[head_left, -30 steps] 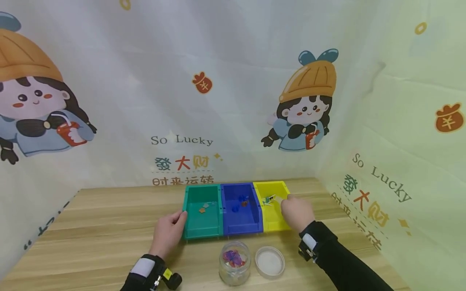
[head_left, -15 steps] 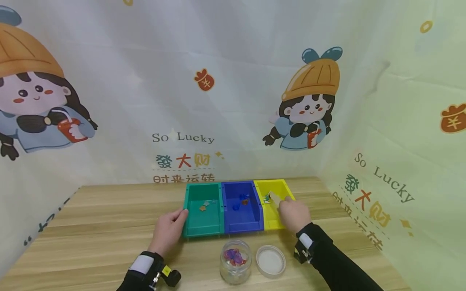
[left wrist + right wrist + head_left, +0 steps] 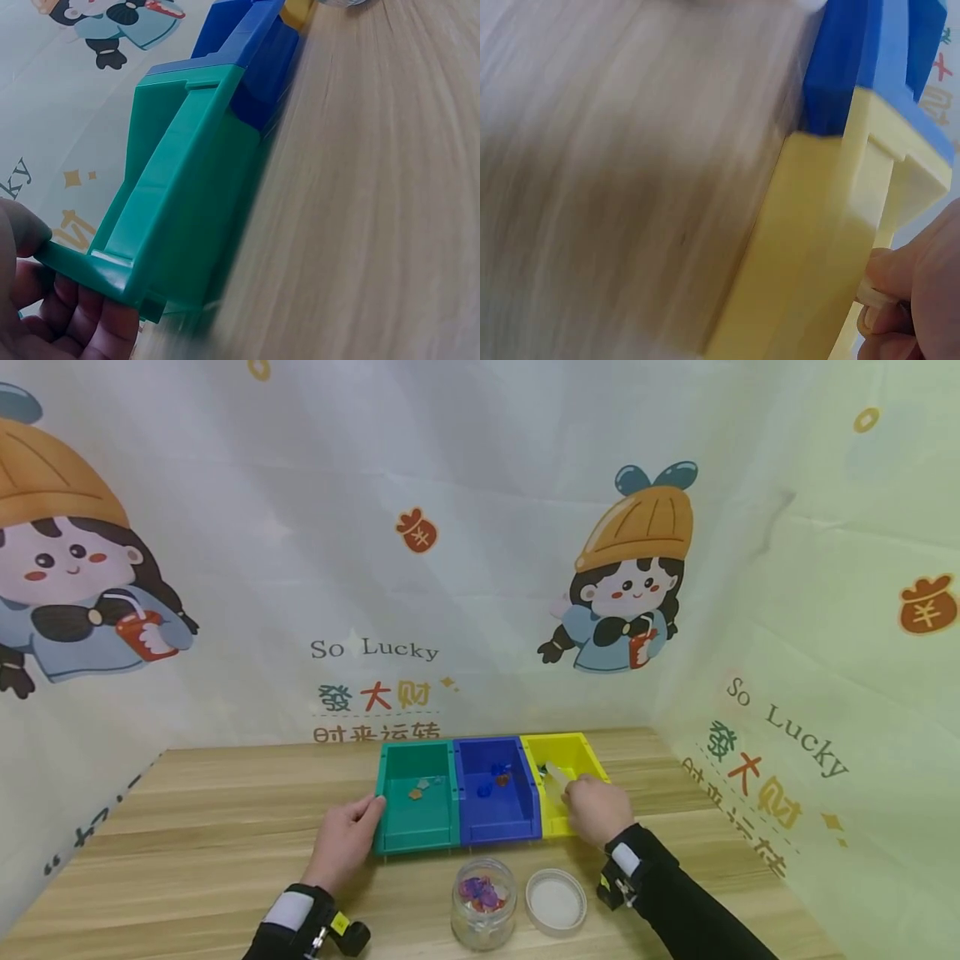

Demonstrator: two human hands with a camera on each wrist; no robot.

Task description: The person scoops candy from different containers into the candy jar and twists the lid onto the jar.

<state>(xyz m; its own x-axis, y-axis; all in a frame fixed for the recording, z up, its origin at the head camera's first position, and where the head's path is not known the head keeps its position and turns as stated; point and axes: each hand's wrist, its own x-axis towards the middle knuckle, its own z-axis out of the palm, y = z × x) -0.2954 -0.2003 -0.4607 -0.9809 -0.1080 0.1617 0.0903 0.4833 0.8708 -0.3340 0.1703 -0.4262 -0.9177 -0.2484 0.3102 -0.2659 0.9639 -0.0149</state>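
Note:
My left hand [image 3: 345, 842] grips the left rim of the green bin [image 3: 417, 841], its thumb on top and the other fingers curled underneath in the left wrist view. Over the yellow bin [image 3: 583, 742], my right hand [image 3: 598, 810] pinches a pale, narrow, flat tool [image 3: 556, 773]; I cannot tell its kind. The tool's far end reaches small dark and green pieces [image 3: 543, 769] by the bin's left wall and partly covers them. In the right wrist view, thumb and fingers close on the tool's pale end [image 3: 876, 295].
A blue bin [image 3: 498, 832] with several blue pieces and a brown one joins the other two. Small star-like pieces [image 3: 417, 793] lie in the green bin. In front stand an uncapped clear jar [image 3: 483, 927] with purple and red pieces and a white lid [image 3: 556, 902]. A printed curtain hangs behind.
My right hand has moved left and slightly nearer over the yellow bin, taking the tool's tip toward the left wall. My left hand keeps its grip on the green bin.

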